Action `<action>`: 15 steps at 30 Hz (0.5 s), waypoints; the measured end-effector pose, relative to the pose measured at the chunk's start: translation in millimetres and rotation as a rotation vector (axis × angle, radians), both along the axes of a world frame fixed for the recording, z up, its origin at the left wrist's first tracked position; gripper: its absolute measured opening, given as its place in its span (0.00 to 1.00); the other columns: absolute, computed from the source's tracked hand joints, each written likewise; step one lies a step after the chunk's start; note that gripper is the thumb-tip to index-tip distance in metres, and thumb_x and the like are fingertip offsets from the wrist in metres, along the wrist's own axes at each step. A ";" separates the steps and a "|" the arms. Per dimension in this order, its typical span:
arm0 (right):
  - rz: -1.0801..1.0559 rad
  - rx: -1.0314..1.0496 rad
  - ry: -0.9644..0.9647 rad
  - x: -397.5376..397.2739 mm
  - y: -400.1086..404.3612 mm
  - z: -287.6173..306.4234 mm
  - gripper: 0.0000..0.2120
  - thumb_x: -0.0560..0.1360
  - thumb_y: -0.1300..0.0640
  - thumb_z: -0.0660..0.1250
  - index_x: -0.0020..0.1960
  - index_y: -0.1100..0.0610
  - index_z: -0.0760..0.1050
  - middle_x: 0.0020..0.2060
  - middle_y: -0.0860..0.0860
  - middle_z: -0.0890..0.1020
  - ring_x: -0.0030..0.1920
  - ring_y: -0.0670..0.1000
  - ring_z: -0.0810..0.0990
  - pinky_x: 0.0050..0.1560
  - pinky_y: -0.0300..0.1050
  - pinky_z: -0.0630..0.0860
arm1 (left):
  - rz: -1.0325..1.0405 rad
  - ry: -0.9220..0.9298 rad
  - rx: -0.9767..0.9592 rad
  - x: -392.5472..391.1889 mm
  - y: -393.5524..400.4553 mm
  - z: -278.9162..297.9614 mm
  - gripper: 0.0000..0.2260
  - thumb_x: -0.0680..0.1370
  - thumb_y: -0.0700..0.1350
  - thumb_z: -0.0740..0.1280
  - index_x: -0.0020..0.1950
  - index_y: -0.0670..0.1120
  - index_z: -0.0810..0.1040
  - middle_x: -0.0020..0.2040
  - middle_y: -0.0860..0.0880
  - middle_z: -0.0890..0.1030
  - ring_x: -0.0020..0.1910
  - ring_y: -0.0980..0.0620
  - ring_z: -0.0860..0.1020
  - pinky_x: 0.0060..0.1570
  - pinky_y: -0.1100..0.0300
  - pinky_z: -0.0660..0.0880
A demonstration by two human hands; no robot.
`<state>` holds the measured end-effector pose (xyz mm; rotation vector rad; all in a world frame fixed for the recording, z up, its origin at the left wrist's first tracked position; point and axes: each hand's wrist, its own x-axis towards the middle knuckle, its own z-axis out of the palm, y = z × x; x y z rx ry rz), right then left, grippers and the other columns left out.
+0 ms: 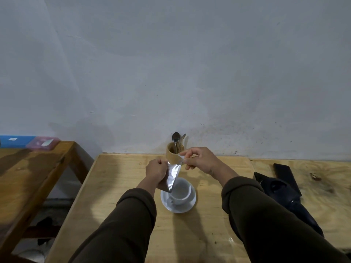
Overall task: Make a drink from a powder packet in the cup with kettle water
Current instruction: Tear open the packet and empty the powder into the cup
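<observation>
A silver foil powder packet point(173, 175) hangs upright above the white cup point(180, 190), which stands on a white saucer point(188, 206) on the wooden table point(121, 186). My left hand point(156, 171) grips the packet's upper left side. My right hand point(199, 158) pinches the top right corner, where a strip of foil is pulled away from the packet. The cup's inside looks white. No kettle is in view.
A wooden holder point(173, 155) with several spoons stands at the wall just behind my hands. A dark folded object point(288, 198) and a black flat case point(285, 175) lie on the right. A second wooden table point(32, 168) with blue and pink boxes stands at the left.
</observation>
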<state>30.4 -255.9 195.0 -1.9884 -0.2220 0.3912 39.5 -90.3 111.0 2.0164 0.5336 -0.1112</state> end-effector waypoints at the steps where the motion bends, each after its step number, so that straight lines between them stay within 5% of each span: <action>1: -0.012 0.023 0.018 -0.3 -0.6 -3.0 0.08 0.72 0.67 0.67 0.36 0.58 0.74 0.46 0.47 0.81 0.32 0.46 0.81 0.37 0.37 0.76 | -0.028 0.007 0.021 -2.0 0.2 -1.9 0.13 0.79 0.47 0.60 0.50 0.41 0.82 0.45 0.44 0.80 0.45 0.47 0.75 0.46 0.58 0.69; 5: -0.013 0.008 0.031 -3.8 -1.6 -16.4 0.09 0.69 0.69 0.68 0.36 0.57 0.73 0.38 0.58 0.84 0.35 0.48 0.83 0.40 0.42 0.77 | -0.122 0.056 0.084 -6.4 -3.5 -10.0 0.14 0.80 0.48 0.59 0.50 0.41 0.82 0.46 0.45 0.80 0.45 0.48 0.74 0.45 0.58 0.69; 11: 0.138 -0.290 -0.009 -16.8 -2.5 -51.5 0.13 0.65 0.67 0.69 0.42 0.50 0.74 0.36 0.51 0.76 0.36 0.48 0.74 0.40 0.42 0.73 | -0.151 0.194 0.138 -9.6 -10.5 -21.7 0.14 0.80 0.47 0.62 0.56 0.40 0.83 0.57 0.42 0.83 0.57 0.44 0.79 0.54 0.57 0.73; 15: 0.190 -0.431 0.011 -28.1 2.5 -66.9 0.23 0.62 0.56 0.75 0.56 0.51 0.73 0.37 0.48 0.73 0.39 0.50 0.72 0.34 0.38 0.69 | -0.184 0.311 0.263 -11.3 -15.3 -25.2 0.15 0.79 0.49 0.63 0.55 0.39 0.80 0.54 0.41 0.83 0.54 0.44 0.81 0.45 0.58 0.73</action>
